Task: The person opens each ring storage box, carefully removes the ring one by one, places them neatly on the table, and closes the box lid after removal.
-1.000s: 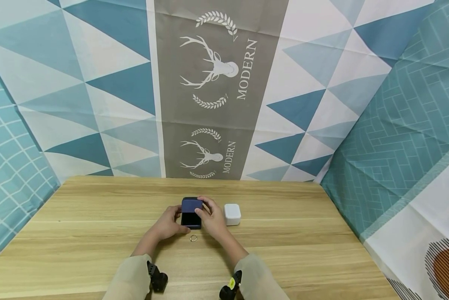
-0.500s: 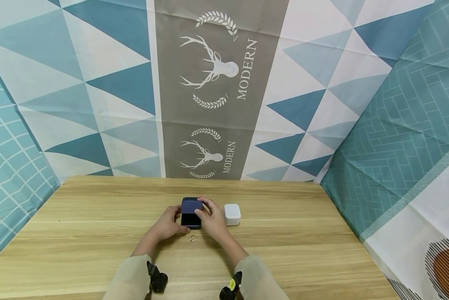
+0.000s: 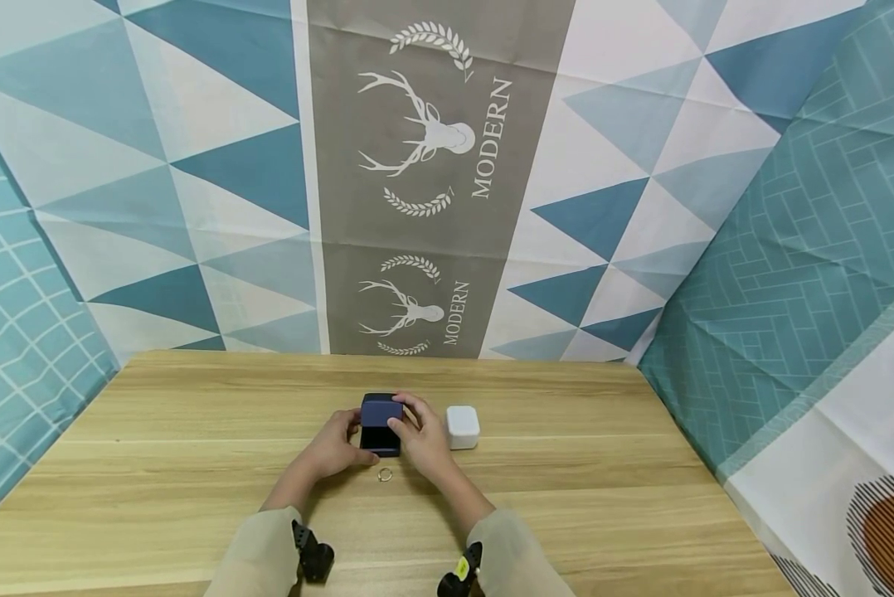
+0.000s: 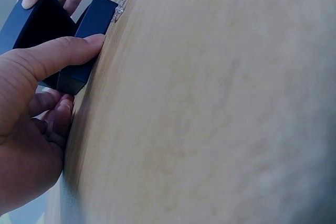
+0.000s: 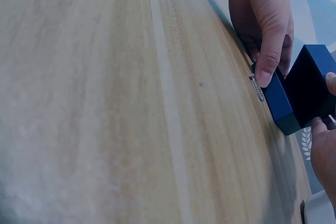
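Observation:
A dark blue ring box (image 3: 382,413) stands on the wooden table with its hinged lid raised and its black inside facing me. My left hand (image 3: 331,448) grips the base from the left; in the left wrist view its thumb (image 4: 79,48) lies along the front wall. At the right, my right hand (image 3: 425,435) pinches the lid between thumb and fingers. A silver ring (image 3: 385,474) lies on the table just in front of the box. Small stones show on the ring (image 5: 256,87) in the right wrist view.
Close to the right hand stands a small white box (image 3: 463,425) with rounded corners. The wooden table (image 3: 193,497) meets a patterned cloth backdrop (image 3: 410,166) at its far edge. Wrist cameras (image 3: 314,557) sit by both sleeves.
The ring box's lid has tipped very slightly forward under my right hand. The left hand, the ring and the white box stay where they were.

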`<state>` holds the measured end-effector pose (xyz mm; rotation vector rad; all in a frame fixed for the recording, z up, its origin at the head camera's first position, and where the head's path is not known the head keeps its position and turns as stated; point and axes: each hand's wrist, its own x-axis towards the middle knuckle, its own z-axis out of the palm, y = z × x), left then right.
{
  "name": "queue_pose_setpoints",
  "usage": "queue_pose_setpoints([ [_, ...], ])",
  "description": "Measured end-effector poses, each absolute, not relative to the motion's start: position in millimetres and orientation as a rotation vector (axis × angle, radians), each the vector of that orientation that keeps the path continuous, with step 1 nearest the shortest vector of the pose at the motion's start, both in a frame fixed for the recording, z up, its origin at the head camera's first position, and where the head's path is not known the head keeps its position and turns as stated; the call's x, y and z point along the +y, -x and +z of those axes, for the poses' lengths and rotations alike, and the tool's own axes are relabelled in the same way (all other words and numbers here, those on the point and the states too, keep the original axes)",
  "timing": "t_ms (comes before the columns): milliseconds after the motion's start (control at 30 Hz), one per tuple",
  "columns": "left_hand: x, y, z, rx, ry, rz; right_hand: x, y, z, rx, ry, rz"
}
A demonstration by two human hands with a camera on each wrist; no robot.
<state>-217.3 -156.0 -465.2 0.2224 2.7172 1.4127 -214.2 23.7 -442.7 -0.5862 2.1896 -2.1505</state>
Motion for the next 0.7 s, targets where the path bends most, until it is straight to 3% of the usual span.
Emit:
queue_pose_setpoints([
  [700,-154.9,215.8,-462.7,2.709,-0.199,1.401,22.8,213.3,-445.9,2.173,0.59,-2.173],
])
